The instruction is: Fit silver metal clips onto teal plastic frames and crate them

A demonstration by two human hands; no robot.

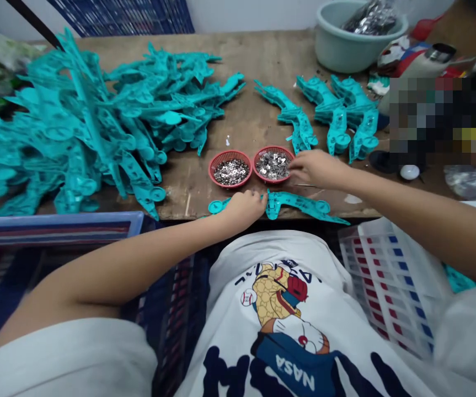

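Observation:
A teal molded plastic part (299, 203) lies lengthwise along the table's front edge. My left hand (246, 210) is closed over its left half, fingers curled near the middle. Just behind it stand two small red baskets, a left one (210, 170) and a right one (255, 167), both filled with small shiny metal pieces. My right hand (314, 168) reaches to the right rim of the right basket. Its fingers are bent together at the metal pieces; what they pinch, if anything, is too small to name. A thin dark line shows on the table below that hand.
A large heap of teal parts (97, 121) covers the left of the table. Three more teal parts (332, 118) lie at the back right. Behind them are a pale green basin (337, 47) and a bottle (423, 63). Crates (386, 275) flank my lap.

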